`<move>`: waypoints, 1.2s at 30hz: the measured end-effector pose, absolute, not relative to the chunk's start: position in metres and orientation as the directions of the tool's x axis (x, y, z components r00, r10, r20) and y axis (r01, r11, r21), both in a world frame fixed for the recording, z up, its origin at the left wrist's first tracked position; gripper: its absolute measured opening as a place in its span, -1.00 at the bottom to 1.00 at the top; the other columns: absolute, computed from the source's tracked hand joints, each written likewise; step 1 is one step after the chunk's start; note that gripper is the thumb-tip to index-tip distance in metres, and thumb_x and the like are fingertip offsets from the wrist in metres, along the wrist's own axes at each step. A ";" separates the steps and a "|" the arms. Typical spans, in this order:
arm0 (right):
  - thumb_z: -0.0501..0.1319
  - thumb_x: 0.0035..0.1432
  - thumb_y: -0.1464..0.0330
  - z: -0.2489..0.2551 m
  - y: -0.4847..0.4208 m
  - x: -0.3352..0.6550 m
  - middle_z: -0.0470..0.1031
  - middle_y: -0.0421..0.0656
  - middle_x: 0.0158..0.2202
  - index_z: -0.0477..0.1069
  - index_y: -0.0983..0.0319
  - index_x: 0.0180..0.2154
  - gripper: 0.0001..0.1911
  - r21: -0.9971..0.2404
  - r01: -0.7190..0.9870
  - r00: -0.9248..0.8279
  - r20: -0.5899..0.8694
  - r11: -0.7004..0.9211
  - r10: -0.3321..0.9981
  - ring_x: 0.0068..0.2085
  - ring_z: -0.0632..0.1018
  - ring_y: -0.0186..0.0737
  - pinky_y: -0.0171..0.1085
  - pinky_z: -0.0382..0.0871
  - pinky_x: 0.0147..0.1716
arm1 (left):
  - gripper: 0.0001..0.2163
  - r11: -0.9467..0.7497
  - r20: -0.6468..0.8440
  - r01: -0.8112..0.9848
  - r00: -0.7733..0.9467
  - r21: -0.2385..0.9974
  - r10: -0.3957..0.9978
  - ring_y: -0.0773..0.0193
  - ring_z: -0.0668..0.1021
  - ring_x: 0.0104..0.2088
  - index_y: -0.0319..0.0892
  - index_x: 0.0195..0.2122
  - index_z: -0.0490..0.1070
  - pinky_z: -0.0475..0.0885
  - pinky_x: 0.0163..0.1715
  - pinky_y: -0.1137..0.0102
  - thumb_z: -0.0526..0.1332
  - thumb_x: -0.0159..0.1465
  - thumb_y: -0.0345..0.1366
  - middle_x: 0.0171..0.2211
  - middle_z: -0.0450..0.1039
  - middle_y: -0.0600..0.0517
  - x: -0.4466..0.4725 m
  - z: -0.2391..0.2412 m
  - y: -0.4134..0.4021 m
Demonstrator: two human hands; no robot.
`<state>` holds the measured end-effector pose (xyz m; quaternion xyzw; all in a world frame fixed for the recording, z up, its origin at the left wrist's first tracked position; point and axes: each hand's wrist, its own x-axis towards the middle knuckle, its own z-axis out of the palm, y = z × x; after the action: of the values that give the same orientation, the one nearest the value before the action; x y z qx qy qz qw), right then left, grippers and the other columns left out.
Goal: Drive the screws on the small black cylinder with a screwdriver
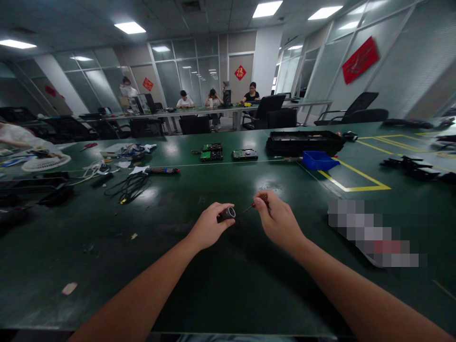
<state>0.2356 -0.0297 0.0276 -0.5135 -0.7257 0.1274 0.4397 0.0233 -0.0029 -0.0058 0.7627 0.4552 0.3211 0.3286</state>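
In the head view, my left hand (211, 225) grips a short black cylinder (225, 214) with a pale ring at its end, which faces right. My right hand (278, 217) is closed round the handle of a screwdriver (251, 207). Its thin shaft points left and down, toward the cylinder's ringed end. From this angle I cannot tell whether the tip touches the cylinder. A few tiny dark bits (240, 221) lie on the green tabletop (228, 294) just below the tip.
Circuit boards (211, 153) and a hard drive (245, 154) lie ahead. Rightward are a black tray (304, 143), a blue bin (318, 160) and a blurred-out object (370, 232). On the left are a cable coil (130, 186), a corded tool (163, 171) and a white fan guard (46, 162).
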 end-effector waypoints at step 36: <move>0.02 0.39 0.25 0.036 -0.029 0.247 0.56 -0.09 -0.30 0.35 0.18 -0.16 -0.81 -0.630 0.650 0.006 0.564 0.425 0.826 -0.30 0.58 -0.10 -0.18 0.35 -0.33 | -0.80 -0.529 -0.033 0.796 0.562 0.296 0.827 0.06 0.57 -0.25 -0.12 -0.19 0.49 0.41 -0.29 0.27 0.22 0.28 -0.14 -0.21 0.53 -0.07 0.062 0.009 0.013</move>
<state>0.2470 -0.0288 0.0356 -0.5280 -0.6989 0.0929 0.4734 0.0618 0.0130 0.0087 0.8725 0.4649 0.0558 0.1398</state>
